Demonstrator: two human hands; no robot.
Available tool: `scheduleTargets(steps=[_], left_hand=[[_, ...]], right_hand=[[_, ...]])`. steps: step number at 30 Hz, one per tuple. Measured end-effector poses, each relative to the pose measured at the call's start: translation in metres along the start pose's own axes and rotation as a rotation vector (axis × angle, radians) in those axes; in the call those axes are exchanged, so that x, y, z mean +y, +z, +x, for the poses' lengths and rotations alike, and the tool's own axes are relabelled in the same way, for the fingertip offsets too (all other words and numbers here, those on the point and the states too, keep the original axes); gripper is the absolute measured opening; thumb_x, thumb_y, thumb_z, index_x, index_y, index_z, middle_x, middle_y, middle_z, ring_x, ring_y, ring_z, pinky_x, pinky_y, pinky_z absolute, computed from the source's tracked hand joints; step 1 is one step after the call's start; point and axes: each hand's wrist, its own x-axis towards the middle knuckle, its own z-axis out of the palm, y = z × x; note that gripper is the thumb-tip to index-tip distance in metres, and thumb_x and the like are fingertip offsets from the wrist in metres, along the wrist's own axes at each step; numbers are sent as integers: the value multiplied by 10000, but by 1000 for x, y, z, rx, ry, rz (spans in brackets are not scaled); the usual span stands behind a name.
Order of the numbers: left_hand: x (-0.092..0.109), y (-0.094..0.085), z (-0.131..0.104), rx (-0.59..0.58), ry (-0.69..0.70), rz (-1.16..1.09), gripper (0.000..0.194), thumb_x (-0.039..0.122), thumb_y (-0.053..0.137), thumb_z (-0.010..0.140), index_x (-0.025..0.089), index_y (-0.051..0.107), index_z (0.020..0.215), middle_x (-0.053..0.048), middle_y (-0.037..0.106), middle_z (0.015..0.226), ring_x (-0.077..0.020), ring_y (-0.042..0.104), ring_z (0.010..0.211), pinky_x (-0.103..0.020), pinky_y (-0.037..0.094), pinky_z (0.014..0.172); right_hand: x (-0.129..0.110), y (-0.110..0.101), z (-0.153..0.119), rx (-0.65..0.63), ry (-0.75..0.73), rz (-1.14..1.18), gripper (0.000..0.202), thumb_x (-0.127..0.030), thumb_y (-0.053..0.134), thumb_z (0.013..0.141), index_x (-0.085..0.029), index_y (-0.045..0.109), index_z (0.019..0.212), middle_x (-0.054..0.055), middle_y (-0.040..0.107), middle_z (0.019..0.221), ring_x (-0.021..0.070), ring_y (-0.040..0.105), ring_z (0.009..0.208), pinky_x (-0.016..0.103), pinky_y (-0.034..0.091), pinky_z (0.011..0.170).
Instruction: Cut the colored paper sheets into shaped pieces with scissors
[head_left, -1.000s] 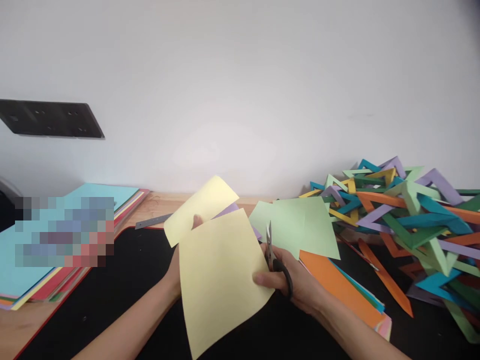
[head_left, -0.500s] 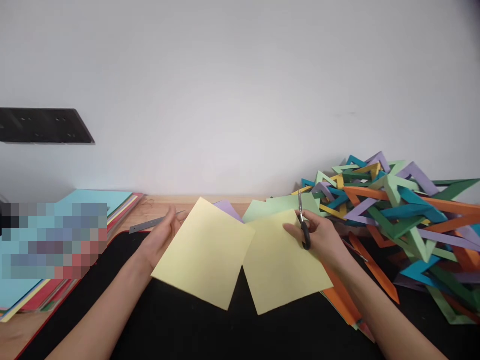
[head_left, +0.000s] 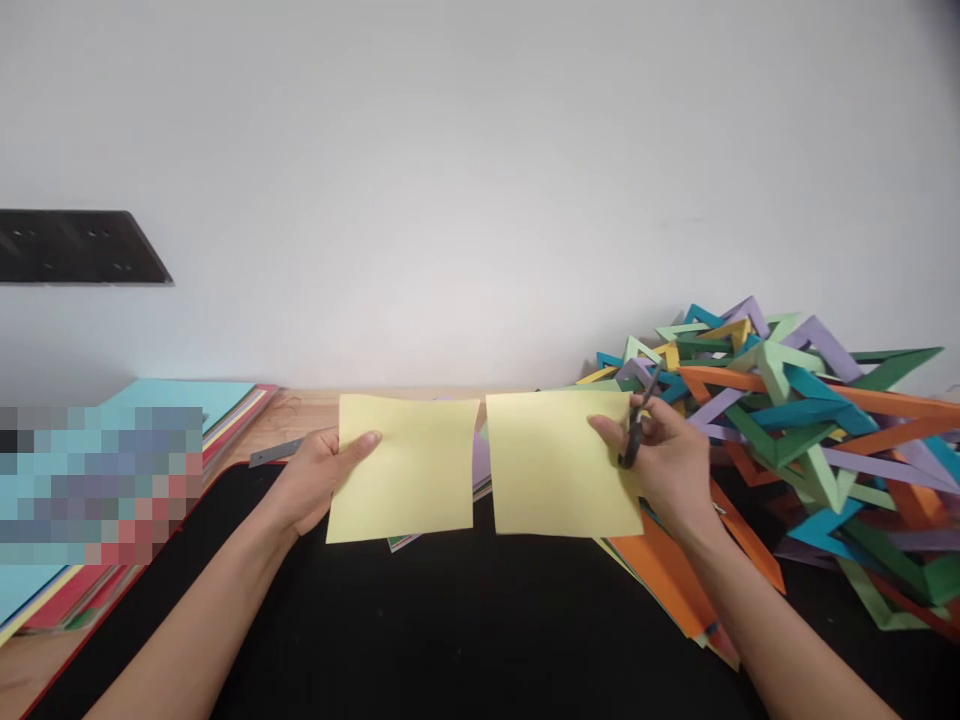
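Note:
My left hand pinches a yellow sheet of paper at its left edge, the thumb on top and the fingers behind. Another yellow sheet is gripped by my right hand near its upper right. That same hand also holds black-handled scissors, their blades pointing up. The two sheets hang side by side above the mat with a narrow gap between them. Behind the gap, a bit of purple paper shows; most of it is hidden.
A black mat covers the table. A metal ruler lies behind my left hand. Stacked coloured paper stands at left, partly pixelated. Folded paper strips are heaped at right. Orange paper lies under my right forearm.
Both yellow sheets have turned to lie nearly level, and they have parted where they overlapped. My left thumb now presses on the left sheet's face. The scissors have shifted right with my right hand.

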Motion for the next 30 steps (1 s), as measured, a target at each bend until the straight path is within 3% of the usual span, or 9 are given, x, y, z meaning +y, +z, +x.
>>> scheduleTargets(steps=[5, 11, 16, 19, 21, 22, 24, 26, 30], left_hand=[[3, -1, 0, 33, 71, -86, 317, 319, 761, 692, 130, 723, 944, -106, 766, 854, -314, 711, 857, -356, 592, 687], [4, 1, 1, 53, 119, -140, 384, 317, 772, 680, 112, 701, 997, -114, 760, 901, -336, 687, 934, -354, 604, 683], [1, 11, -3, 74, 70, -116, 332, 323, 780, 664, 117, 722, 918, -104, 767, 852, -382, 684, 913, -411, 606, 697], [-1, 18, -5, 88, 67, -108, 323, 300, 806, 634, 119, 728, 889, -100, 770, 807, -379, 703, 841, -430, 607, 697], [-2, 20, -7, 93, 90, -120, 340, 291, 829, 604, 118, 728, 879, -101, 770, 798, -360, 716, 787, -429, 611, 684], [-2, 21, -8, 97, 104, -128, 350, 288, 838, 591, 119, 728, 877, -101, 770, 803, -349, 719, 768, -424, 613, 678], [-2, 21, -9, 117, 142, -148, 357, 282, 849, 574, 126, 731, 872, -95, 771, 820, -329, 724, 744, -404, 618, 663], [-2, 22, -9, 140, 184, -176, 348, 281, 847, 579, 133, 734, 874, -89, 772, 840, -313, 726, 733, -377, 622, 643], [-4, 26, -11, 127, 198, -210, 302, 280, 825, 620, 148, 742, 879, -82, 772, 847, -287, 730, 709, -338, 624, 597]], right_hand=[[-10, -5, 2, 91, 48, 47, 405, -414, 760, 631, -190, 611, 934, -14, 545, 642, 142, 473, 541, 267, 407, 481], [-1, -5, 5, 21, 61, -39, 426, -425, 759, 633, -182, 600, 945, -2, 576, 658, 152, 514, 552, 267, 423, 500], [11, -4, 4, 155, -229, -512, 343, -426, 640, 768, -177, 618, 1003, 74, 663, 781, 266, 627, 764, 365, 465, 681], [0, 1, -6, 227, -410, -520, 325, -404, 621, 804, -182, 601, 1041, 126, 685, 971, 297, 625, 929, 402, 457, 806], [-11, 8, -17, 145, -396, -355, 312, -401, 645, 795, -187, 589, 1015, 116, 685, 967, 262, 633, 896, 378, 465, 812], [-17, 13, -23, 26, -316, -237, 316, -401, 652, 792, -187, 574, 1012, 100, 688, 917, 241, 637, 856, 361, 473, 799], [-25, 22, -34, -359, -74, 5, 336, -437, 642, 797, -188, 545, 1001, 68, 676, 818, 204, 633, 756, 318, 488, 702], [-29, 32, -44, -626, 95, 145, 358, -450, 651, 783, -181, 529, 986, 45, 646, 777, 180, 606, 708, 286, 465, 637], [-31, 44, -57, -801, 138, 296, 313, -379, 717, 717, -188, 514, 862, 4, 601, 769, 159, 563, 714, 261, 440, 636]])
